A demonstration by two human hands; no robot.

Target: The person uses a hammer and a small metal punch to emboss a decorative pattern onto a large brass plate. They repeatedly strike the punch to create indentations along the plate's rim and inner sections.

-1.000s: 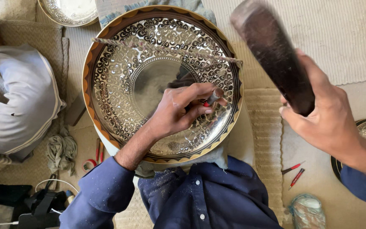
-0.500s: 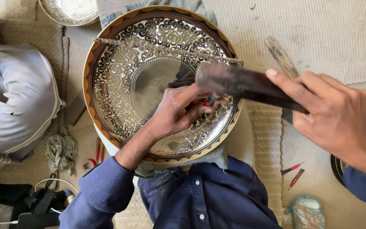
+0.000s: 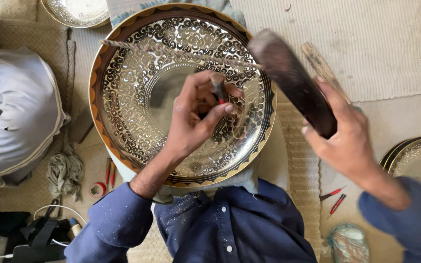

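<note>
A large round metal tray (image 3: 137, 112), shiny and chased with dense scrollwork inside a brown-and-gold rim, rests on the person's lap; the left hand (image 3: 196, 117) pinches a small dark chisel (image 3: 219, 90) between thumb and fingers, tip on the tray's ornamented band; the right hand (image 3: 344, 139), fingers wrapped tight, holds a dark, worn wooden mallet (image 3: 293, 80) raised above the tray's right edge; a twisted cord (image 3: 171, 52) crosses the tray's upper part.

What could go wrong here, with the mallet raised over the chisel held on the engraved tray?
1. The left hand pinches the small chisel with its fingertips close to the top; a stray blow from the dark mallet in the right hand could hit them.
2. A glancing strike might skid the chisel across the engraved tray and scar its pattern.
</note>
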